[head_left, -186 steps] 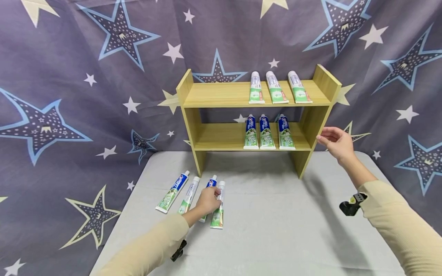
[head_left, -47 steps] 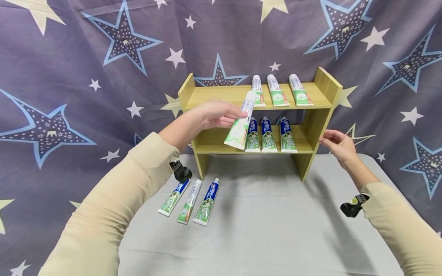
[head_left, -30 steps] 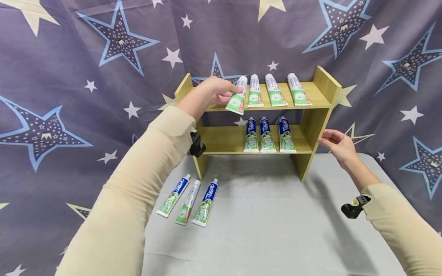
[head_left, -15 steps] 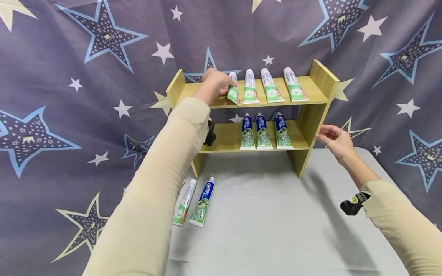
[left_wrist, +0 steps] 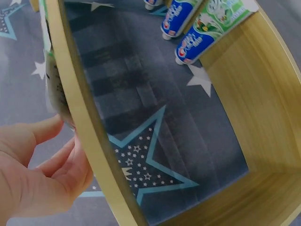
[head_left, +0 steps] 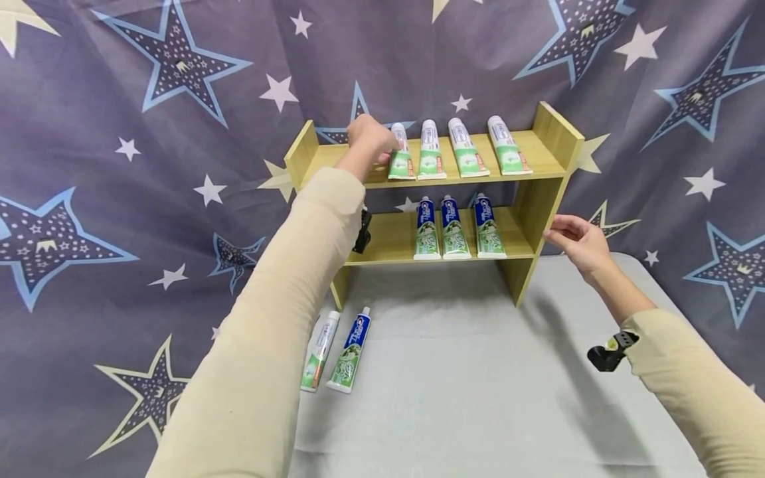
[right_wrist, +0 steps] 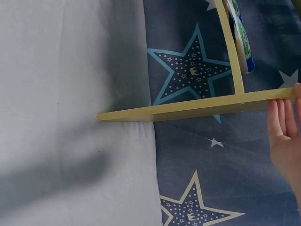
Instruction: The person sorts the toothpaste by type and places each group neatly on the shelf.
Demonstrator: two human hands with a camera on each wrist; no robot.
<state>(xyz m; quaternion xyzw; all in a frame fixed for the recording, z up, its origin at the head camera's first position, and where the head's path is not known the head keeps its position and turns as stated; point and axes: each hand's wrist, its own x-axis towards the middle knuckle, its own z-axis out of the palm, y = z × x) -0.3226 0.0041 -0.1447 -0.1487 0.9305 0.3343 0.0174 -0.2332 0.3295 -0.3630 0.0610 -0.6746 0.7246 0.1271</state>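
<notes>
White and green, the leftmost toothpaste tube (head_left: 402,162) lies on the upper board of the wooden rack (head_left: 325,156), and the left hand (head_left: 372,138) has it pinched by the side near the cap. From the head view most of those fingers are lost behind the hand itself; the left wrist view finds thumb and fingertips closed at the tube, of which only a dark strip peeks past the board's edge. Just beside it, three more white-green tubes (head_left: 431,153) lean in a row, and below, on the lower board, come three blue-green tubes (head_left: 456,239), cut by the top of the left wrist view. Over to the right hand (head_left: 578,245), well apart from its partner: fingers fairly straight, tips resting against the outer side panel (head_left: 540,212), the thumb largely out of frame in the right wrist view. Down on the pale table (head_left: 454,358), one blue-green tube (head_left: 349,355) shows whole, a white-green tube (head_left: 321,352) lies next to it, partly covered by the left sleeve (head_left: 257,299), and a sliver at the cuff side is too small to make out.
</notes>
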